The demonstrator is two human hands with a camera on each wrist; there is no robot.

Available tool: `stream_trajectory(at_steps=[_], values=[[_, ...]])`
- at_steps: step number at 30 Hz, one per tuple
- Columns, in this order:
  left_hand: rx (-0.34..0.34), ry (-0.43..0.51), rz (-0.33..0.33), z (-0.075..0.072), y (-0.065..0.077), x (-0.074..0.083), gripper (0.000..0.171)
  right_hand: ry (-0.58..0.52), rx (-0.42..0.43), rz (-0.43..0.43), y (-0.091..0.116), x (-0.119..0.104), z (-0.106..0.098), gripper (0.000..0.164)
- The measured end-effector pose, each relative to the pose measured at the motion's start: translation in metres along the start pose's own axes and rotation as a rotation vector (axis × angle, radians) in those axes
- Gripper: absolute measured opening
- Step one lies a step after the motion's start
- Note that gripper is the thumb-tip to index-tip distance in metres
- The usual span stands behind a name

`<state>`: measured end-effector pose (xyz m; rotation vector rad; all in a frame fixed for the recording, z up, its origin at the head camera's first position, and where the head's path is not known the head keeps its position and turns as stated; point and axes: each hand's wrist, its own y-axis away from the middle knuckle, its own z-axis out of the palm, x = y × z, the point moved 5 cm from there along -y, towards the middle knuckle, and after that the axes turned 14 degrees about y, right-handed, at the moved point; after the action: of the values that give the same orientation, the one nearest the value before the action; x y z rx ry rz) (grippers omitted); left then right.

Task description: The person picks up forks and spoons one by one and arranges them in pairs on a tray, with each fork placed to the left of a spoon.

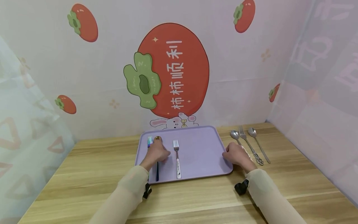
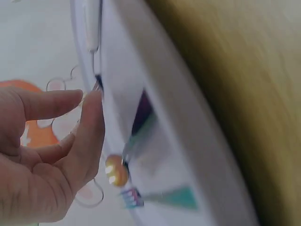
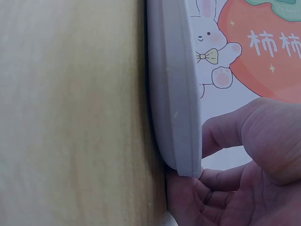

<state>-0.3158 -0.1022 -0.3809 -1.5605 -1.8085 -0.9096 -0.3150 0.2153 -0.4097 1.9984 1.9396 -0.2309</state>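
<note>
While the right hand (image 1: 236,153) grips the right edge of the lilac tray (image 1: 201,152), its thumb at the top of the rim and its fingers curled beneath, the left hand (image 1: 157,151) is over the left half of the tray, its fingers loosely bent with a gap between thumb and forefinger, grasping nothing. Just under and beside the left hand, a gold-bowled spoon (image 1: 158,138) with a dark handle lies on the tray, its middle hidden by that hand. Next to it, nearer the tray's left edge, is a fork with iridescent tines (image 1: 149,141), also partly covered. A white-handled fork (image 1: 177,158) lies on the tray to the right of the left hand, tines toward the far rim. Off the tray, beyond its right edge, are a spoon (image 1: 235,134) partly hidden by the right hand, an ornate-handled fork (image 1: 250,148) and a plain spoon (image 1: 258,143), all slanting. The tray rests on a wood-grain table (image 1: 193,199), and behind its far rim hangs a pale backdrop (image 1: 106,65) printed with a large red persimmon (image 1: 193,71) and a rabbit (image 1: 175,123).
</note>
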Motion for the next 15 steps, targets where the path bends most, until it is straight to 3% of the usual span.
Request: stream_trajectory(at_steps=[2,7,12,15], values=[[0.024,-0.035,0.041,-0.010,0.002,-0.002,0.016,-0.001,0.001,0.002,0.000,0.000,-0.001,0.025],[0.082,-0.120,0.081,-0.036,0.006,-0.012,0.032,-0.005,-0.003,0.007,0.000,0.000,-0.001,0.027],[0.126,-0.166,0.075,-0.059,0.009,-0.028,0.017,-0.004,-0.009,0.011,0.001,0.000,-0.001,0.026],[0.150,-0.192,0.079,-0.073,0.012,-0.039,0.020,-0.003,-0.008,0.004,0.001,-0.001,-0.002,0.027]])
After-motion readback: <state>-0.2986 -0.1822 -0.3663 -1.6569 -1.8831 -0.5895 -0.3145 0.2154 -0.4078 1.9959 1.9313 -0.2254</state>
